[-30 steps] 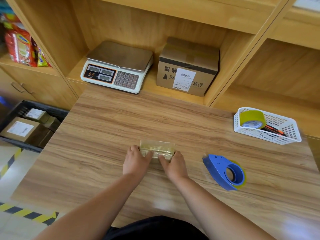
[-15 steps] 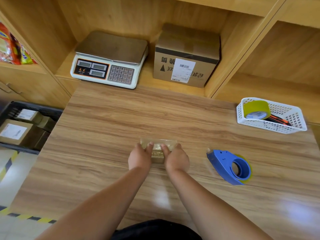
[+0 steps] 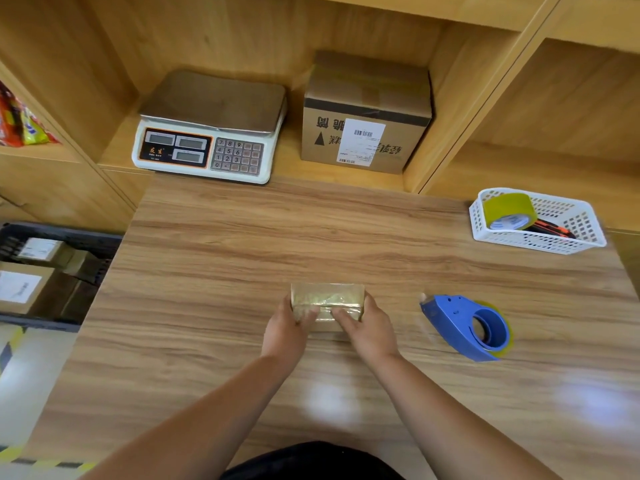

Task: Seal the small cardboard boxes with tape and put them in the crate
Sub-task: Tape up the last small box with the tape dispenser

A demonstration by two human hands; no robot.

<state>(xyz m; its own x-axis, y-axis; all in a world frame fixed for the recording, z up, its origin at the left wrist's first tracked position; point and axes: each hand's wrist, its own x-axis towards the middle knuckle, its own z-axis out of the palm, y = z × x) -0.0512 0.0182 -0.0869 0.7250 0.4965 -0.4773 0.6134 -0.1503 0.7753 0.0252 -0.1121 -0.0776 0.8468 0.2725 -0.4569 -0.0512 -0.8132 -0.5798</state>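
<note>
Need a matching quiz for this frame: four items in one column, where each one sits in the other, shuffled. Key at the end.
Things
1. small cardboard box
2. blue tape dispenser
3. yellow-green tape roll
4. scale

Places
A. inside the white basket
B. on the shelf, beside the big carton
C. lying on the table, to the right of both hands
D. on the table, gripped at its ends by the left hand and the right hand

Pairs: 1-D, 2-C, 3-A, 4-B

Bright, even indoor light, pale glare patches on the near table [image 3: 485, 393], slight motion blur, bowed wide-angle edges.
</note>
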